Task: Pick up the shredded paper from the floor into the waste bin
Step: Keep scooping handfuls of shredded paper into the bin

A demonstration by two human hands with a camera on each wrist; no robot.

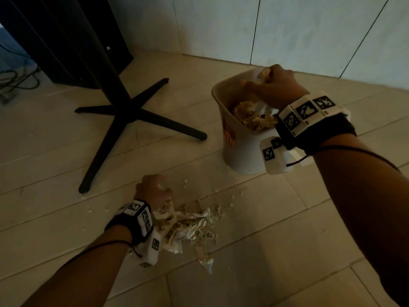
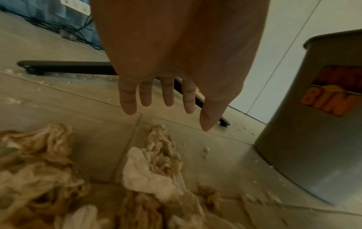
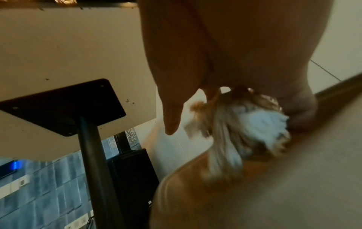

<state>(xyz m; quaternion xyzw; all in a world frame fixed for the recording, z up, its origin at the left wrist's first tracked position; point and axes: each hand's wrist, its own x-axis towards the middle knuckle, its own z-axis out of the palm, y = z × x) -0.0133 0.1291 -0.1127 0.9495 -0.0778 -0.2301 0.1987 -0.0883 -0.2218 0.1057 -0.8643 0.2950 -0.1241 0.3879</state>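
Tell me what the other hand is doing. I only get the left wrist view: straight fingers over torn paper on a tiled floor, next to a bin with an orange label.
Observer: The right grip, a bare hand, holds a clump of shredded beige and white paper above the pale round plastic waste bin.
Operator: Is there anything inside the bin?
Observer: Yes. The head view shows a heap of shredded paper in it.
Operator: What do the black bars on the floor belong to?
Observer: They are the feet of a black metal pedestal. The right wrist view shows it from below, carrying a pale table top.
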